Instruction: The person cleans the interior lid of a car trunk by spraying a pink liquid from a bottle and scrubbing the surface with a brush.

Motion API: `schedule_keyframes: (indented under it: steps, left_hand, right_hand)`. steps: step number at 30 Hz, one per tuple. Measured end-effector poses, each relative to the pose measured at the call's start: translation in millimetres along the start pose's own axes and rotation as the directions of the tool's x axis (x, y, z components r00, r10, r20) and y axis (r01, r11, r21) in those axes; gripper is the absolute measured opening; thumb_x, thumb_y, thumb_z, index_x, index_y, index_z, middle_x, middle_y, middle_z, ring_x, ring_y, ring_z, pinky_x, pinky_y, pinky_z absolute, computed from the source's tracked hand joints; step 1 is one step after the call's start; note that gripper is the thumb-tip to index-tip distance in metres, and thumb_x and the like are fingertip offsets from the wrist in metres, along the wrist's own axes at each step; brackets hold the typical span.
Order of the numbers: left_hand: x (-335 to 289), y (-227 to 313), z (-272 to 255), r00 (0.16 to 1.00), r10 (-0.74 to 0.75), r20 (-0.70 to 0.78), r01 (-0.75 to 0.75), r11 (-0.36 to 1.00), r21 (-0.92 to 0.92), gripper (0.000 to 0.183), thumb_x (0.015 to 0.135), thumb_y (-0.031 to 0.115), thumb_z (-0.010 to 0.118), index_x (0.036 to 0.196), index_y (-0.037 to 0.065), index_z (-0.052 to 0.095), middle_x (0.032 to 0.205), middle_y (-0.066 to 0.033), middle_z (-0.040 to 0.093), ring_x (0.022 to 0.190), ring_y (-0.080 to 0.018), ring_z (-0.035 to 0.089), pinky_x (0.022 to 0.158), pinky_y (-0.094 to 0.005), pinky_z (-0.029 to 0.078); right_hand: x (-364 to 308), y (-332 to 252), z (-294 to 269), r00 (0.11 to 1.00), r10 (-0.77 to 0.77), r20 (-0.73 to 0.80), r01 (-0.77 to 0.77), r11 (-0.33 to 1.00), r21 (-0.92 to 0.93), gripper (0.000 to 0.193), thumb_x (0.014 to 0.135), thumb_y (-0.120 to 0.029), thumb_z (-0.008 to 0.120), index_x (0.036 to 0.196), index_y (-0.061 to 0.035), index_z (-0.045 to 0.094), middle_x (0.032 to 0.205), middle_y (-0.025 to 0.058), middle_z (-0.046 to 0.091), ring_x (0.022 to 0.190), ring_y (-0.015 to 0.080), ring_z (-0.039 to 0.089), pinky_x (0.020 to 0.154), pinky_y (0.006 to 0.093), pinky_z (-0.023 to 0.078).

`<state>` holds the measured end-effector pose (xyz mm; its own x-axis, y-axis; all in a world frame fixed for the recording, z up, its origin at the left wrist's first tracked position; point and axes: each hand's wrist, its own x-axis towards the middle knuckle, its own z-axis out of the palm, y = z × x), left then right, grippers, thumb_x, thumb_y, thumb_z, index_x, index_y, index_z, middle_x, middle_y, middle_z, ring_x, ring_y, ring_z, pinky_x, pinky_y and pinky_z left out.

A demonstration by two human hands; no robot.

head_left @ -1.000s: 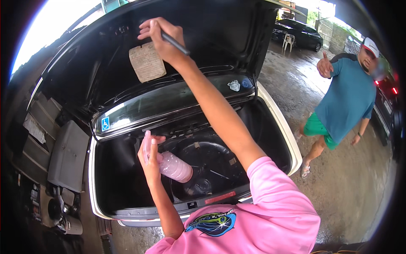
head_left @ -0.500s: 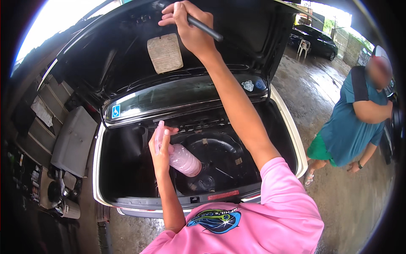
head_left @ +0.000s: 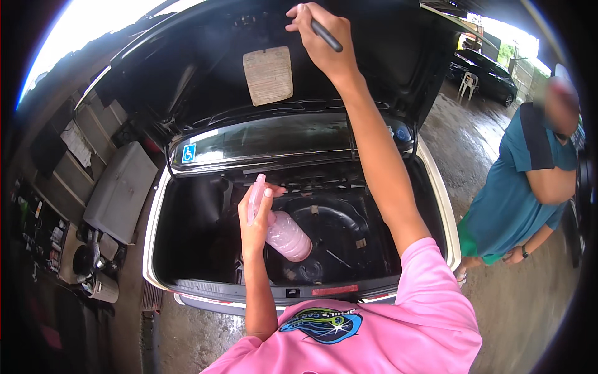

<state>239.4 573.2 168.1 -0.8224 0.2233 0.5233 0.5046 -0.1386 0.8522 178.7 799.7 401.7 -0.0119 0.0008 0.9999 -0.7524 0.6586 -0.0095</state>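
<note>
My left hand [head_left: 255, 219] is closed around the neck and trigger of a pink translucent spray bottle [head_left: 289, 238], which tilts over the open car trunk [head_left: 205, 262]. Raised high against the underside of the black trunk lid [head_left: 205, 68], my right hand [head_left: 327, 40] grips a slim black handle [head_left: 327, 36]. The working end of that handle is hidden by my fingers and the dark lid. A worn, pale rectangular label [head_left: 268, 76] is on the lid, to the left of my right hand.
A person in a teal shirt [head_left: 529, 168] stands at the right beside a dark vehicle. Behind are a white plastic chair [head_left: 468, 84] and a black car [head_left: 486, 75]. At the left are a grey padded panel [head_left: 121, 190] and a bin [head_left: 104, 288]. The floor looks wet.
My right hand has shifted right along the lid with the black handle. The view has turned slightly, so the trunk sits farther right. My left hand still holds the spray bottle.
</note>
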Motion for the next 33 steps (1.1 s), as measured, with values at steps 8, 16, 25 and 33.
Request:
schedule_keyframes:
  steps: [8, 16, 25, 33]
  left_hand:
    - [2.4, 3.6, -5.5, 0.999, -0.023, -0.044, 0.023, 1.0, 0.006, 0.033, 0.098, 0.031, 0.06, 0.105, 0.0, 0.066, 0.094, -0.008, 0.073, 0.064, -0.0057, 0.053, 0.054, -0.0227, 0.039]
    - [1.4, 2.3, 0.7, 0.996, -0.091, -0.023, 0.09, 0.994, -0.056, 0.031, 0.098, 0.03, 0.06, 0.104, 0.001, 0.067, 0.094, -0.007, 0.073, 0.067, -0.0069, 0.057, 0.056, -0.0216, 0.042]
    - [2.4, -6.3, 12.0, 0.991, -0.136, -0.009, 0.135, 0.989, -0.067, 0.031, 0.096, 0.028, 0.062, 0.099, -0.002, 0.067, 0.091, -0.0092, 0.073, 0.077, -0.0089, 0.061, 0.064, -0.0241, 0.045]
    - [-15.7, -25.5, 5.9, 0.986, -0.163, 0.037, 0.165, 0.984, -0.07, 0.032, 0.096, 0.025, 0.06, 0.103, -0.006, 0.064, 0.096, -0.0141, 0.07, 0.098, -0.0229, 0.069, 0.092, -0.0336, 0.048]
  right_hand:
    - [-1.9, 3.2, 2.8, 0.999, -0.045, 0.001, 0.045, 0.998, -0.039, 0.025, 0.102, -0.013, 0.049, 0.096, 0.0061, 0.063, 0.082, 0.0176, 0.07, 0.076, 0.0256, 0.074, 0.062, 0.0321, 0.06]
    - [-18.9, 17.6, 4.6, 0.978, -0.206, 0.027, 0.207, 0.975, -0.08, 0.015, 0.096, -0.011, 0.058, 0.098, 0.0006, 0.068, 0.089, 0.0156, 0.072, 0.085, 0.0264, 0.074, 0.074, 0.0329, 0.058]
    - [-8.3, -5.4, 8.6, 0.999, -0.029, 0.039, 0.023, 0.99, 0.139, 0.026, 0.101, -0.022, 0.055, 0.096, -0.0024, 0.072, 0.089, 0.0126, 0.076, 0.085, 0.0211, 0.075, 0.069, 0.0271, 0.059]
    - [36.6, -11.8, 51.8, 0.953, 0.031, 0.302, -0.112, 0.961, 0.253, 0.028, 0.103, -0.015, 0.047, 0.095, 0.0051, 0.065, 0.088, 0.0195, 0.072, 0.078, 0.026, 0.074, 0.065, 0.0322, 0.06]
